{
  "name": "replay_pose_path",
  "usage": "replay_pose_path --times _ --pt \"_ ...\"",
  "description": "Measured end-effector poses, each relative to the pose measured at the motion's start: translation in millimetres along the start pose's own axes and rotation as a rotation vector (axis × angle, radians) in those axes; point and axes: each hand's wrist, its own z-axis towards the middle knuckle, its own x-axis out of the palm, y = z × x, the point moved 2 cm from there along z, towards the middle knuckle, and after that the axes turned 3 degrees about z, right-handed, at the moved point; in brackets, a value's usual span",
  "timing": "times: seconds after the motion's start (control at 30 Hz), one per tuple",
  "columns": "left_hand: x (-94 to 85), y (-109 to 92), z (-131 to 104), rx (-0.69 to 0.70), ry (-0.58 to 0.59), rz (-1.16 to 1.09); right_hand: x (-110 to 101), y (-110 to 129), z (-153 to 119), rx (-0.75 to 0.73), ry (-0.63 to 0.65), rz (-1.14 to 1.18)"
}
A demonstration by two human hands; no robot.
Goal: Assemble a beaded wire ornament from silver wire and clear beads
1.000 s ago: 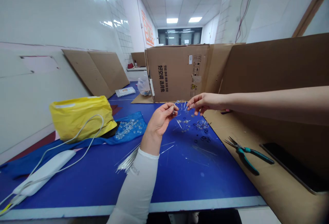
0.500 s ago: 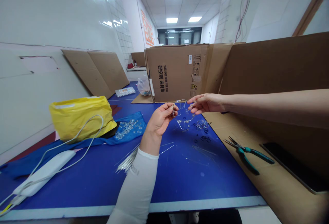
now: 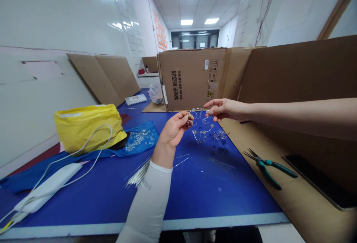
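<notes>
A ring of thin silvery wire with clear beads (image 3: 203, 132) hangs in the air above the blue table. My left hand (image 3: 176, 125) pinches its left side between thumb and fingers. At the upper right of the ring, my right hand (image 3: 223, 109) has its thumb and fingers closed on the wire near a bead, the index finger reaching over the top. Below and right of the ring lie a tangle of beaded wire (image 3: 219, 135) and several dark rings (image 3: 222, 150). A bundle of straight wires (image 3: 138, 175) rests beside my left forearm.
Pliers (image 3: 264, 165) with green handles and a black phone (image 3: 320, 181) lie on cardboard at right. Clear beads (image 3: 139, 138) sit on blue cloth beside a yellow bag (image 3: 89, 127). A white power strip (image 3: 51, 187) with a cable is at left. A cardboard box (image 3: 195, 81) stands behind.
My right hand has shifted slightly up and right along the ring, its fingers drawing in more. My left hand stays in place with its pinch.
</notes>
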Motion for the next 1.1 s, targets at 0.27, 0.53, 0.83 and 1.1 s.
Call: replay_pose_path --times 0.27,0.53,0.83,1.1 --pt "-1.3 0.7 0.5 -0.004 0.010 0.007 3.4 8.4 4.2 0.011 0.052 -0.061" --pt "-1.9 1.6 0.9 -0.002 0.011 -0.004 -1.1 9.5 18.3 0.227 0.195 -0.022" --pt "-2.9 1.9 1.5 0.001 0.005 -0.002 1.5 8.5 19.7 0.273 0.205 0.020" --pt "-2.1 0.4 1.4 -0.002 -0.005 -0.002 4.8 4.7 11.8 0.240 0.134 0.167"
